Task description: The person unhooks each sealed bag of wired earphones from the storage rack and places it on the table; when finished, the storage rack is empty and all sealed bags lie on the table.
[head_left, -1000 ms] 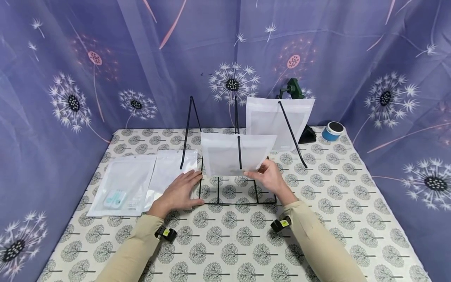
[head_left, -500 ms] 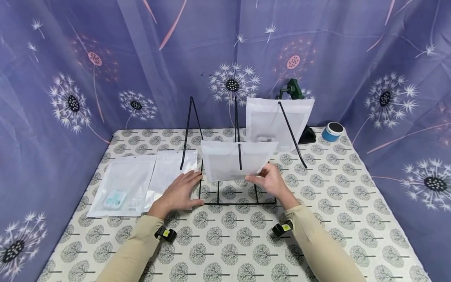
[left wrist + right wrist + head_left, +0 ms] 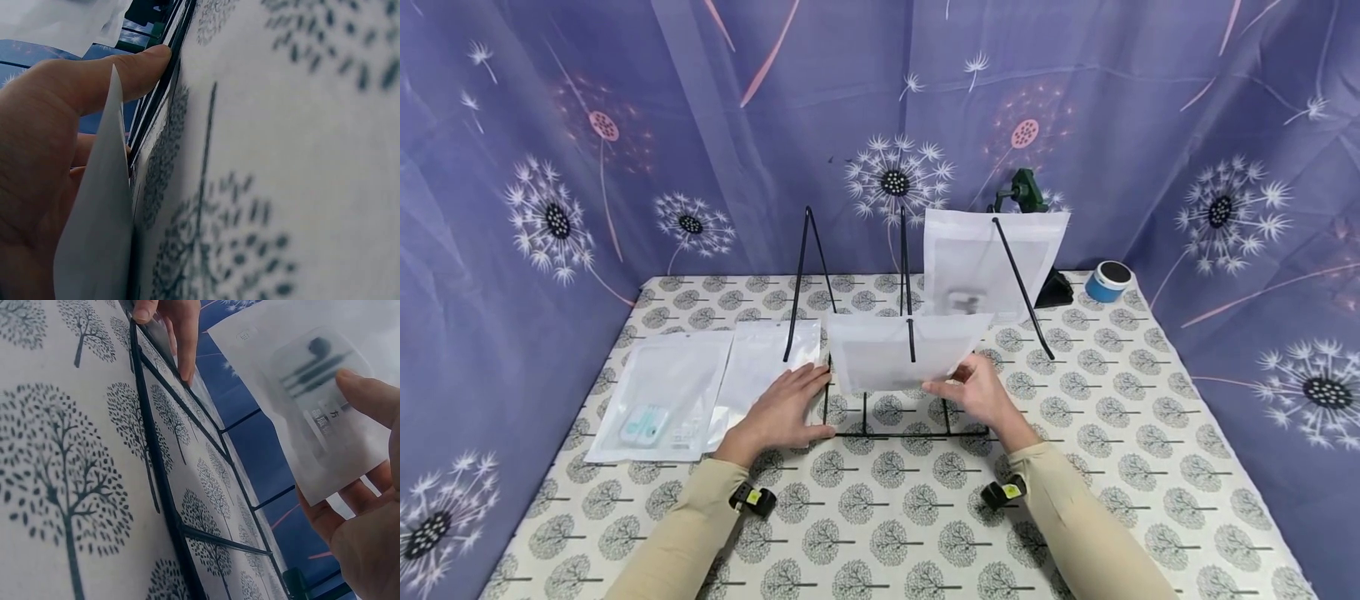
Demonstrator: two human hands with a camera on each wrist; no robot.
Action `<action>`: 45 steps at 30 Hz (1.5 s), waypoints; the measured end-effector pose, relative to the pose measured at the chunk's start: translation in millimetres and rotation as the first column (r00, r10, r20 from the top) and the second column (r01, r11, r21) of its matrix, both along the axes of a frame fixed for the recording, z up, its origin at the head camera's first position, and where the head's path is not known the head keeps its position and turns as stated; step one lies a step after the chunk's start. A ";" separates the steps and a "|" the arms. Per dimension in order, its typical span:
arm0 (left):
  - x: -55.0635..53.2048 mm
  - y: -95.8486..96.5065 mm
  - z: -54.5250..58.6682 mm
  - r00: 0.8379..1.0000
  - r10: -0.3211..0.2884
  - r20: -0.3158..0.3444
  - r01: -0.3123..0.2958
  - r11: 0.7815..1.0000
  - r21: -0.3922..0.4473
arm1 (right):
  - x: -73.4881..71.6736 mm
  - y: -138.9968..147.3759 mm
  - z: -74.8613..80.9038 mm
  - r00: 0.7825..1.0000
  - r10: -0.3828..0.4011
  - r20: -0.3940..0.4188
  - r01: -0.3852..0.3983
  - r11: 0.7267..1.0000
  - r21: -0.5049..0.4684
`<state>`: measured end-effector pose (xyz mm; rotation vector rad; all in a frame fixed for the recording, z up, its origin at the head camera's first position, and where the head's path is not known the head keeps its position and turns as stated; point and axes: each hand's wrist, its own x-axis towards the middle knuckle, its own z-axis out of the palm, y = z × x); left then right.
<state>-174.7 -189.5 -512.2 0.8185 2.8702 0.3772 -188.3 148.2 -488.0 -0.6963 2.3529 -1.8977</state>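
My right hand (image 3: 977, 390) pinches the lower right corner of a white translucent zip pouch (image 3: 880, 354). The pouch hangs on the middle arm of a black wire display rack (image 3: 887, 434), its top edge partway along the arm. Through its film, the right wrist view shows a pale rounded case (image 3: 319, 369) with dark shapes inside. Flat on the left side of the rack's base lies my left hand (image 3: 786, 408); its thumb (image 3: 147, 65) touches the frame wire. A second pouch (image 3: 992, 258) hangs on the rack's right arm, and the left arm carries nothing.
Two more pouches lie left of the rack: a front one (image 3: 685, 367) with a mint-coloured item showing, and a silvery one (image 3: 771, 342) beside it. A green stand (image 3: 1024, 192) and a blue-and-white round speaker-like object (image 3: 1107, 281) stand behind at right. Purple curtains enclose the table.
The pouch in my right hand has slid along the middle arm, down toward its front tip, and the right hand has lowered slightly with it. My left hand has stayed in place.
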 end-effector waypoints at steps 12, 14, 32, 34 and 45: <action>-1.4 0.1 1.0 1.000 0.007 0.013 -0.007 1.000 -0.013 | 4.3 2.3 0.1 0.998 0.048 -0.048 -0.048 0.999 -0.006; -1.2 -0.2 0.9 1.000 0.007 0.013 -0.006 1.000 -0.013 | 4.9 2.6 0.2 0.997 0.055 -0.052 -0.056 0.998 -0.009; -1.2 -0.3 2.1 1.000 0.000 0.007 0.000 1.000 -0.017 | 12.7 3.9 1.7 0.995 0.079 -0.065 -0.080 0.997 -0.017; -1.1 -0.2 1.9 1.000 0.000 0.005 0.000 1.000 -0.021 | 13.8 3.8 1.7 0.994 0.084 -0.067 -0.085 0.996 -0.017; 0.3 -0.4 0.9 1.000 0.009 0.014 -0.009 1.000 -0.026 | 17.9 3.3 0.6 0.990 0.111 -0.084 -0.114 0.993 -0.033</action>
